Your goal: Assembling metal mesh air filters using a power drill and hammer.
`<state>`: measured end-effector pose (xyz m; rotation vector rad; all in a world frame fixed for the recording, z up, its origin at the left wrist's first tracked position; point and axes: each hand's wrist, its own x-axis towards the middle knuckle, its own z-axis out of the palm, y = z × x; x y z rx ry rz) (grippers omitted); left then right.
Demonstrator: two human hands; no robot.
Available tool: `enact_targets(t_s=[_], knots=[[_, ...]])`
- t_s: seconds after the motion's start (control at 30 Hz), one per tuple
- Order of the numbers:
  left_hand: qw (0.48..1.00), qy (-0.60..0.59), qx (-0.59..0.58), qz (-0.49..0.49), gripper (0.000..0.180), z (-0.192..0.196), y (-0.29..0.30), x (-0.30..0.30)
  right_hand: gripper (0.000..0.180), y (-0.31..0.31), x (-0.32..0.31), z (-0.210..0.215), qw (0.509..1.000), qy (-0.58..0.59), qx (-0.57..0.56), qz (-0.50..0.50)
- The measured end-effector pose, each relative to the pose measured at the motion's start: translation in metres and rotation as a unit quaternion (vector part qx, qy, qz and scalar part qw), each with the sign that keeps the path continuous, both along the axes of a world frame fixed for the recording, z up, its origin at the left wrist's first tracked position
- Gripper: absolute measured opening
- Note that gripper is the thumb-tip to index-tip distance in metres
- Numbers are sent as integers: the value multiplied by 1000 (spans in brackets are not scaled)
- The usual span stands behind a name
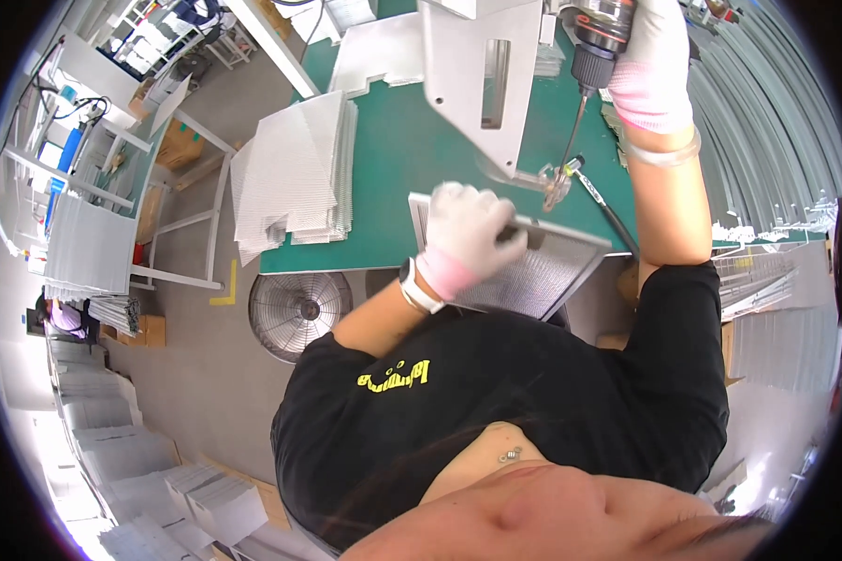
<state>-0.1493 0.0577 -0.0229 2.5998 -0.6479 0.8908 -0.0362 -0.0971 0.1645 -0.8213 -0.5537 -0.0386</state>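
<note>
My left hand (468, 234), in a white glove with a pink cuff, grips the near edge of a framed metal mesh panel (543, 271) lying at the front of the green table (398, 159). My right hand (650, 61), gloved the same way, holds an electric screwdriver (597, 37) upright above the panel. Its long bit (573, 136) points down at a small clear fixture (557, 182) at the panel's far edge. A grey metal bracket (482, 79) stands just left of the bit.
A stack of white mesh sheets (295, 173) lies on the table's left side. A round fan (299, 310) sits on the floor under the table edge. Long metal strips (776, 140) are piled at the right. Shelves and stacked panels (89, 248) fill the left.
</note>
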Motion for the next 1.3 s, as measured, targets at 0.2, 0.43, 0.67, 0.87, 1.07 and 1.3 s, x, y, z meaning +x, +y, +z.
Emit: enact_targets(t_s=[0.2,0.43,0.67,0.87,1.07,1.3], knots=[[999,11,-32,-2,23,1,-5,-20,26,0,-25,-31,999,-21,9,23],[999,-1,-40,-8,39,3,-6,-27,33,37,39,-72,820,-288,284,405],[998,42,-45,-18,35,-2,-10,-22,24,-3,-7,-74,980,-102,27,167],[989,91,-76,-92,40,-20,-12,-16,34,8,-27,-90,976,-91,-21,195],[992,45,-42,-114,43,-20,-15,-10,74,7,-15,-104,969,-83,-9,233],[982,61,-98,-149,51,-37,-16,-6,76,3,-14,-115,975,-75,18,210]])
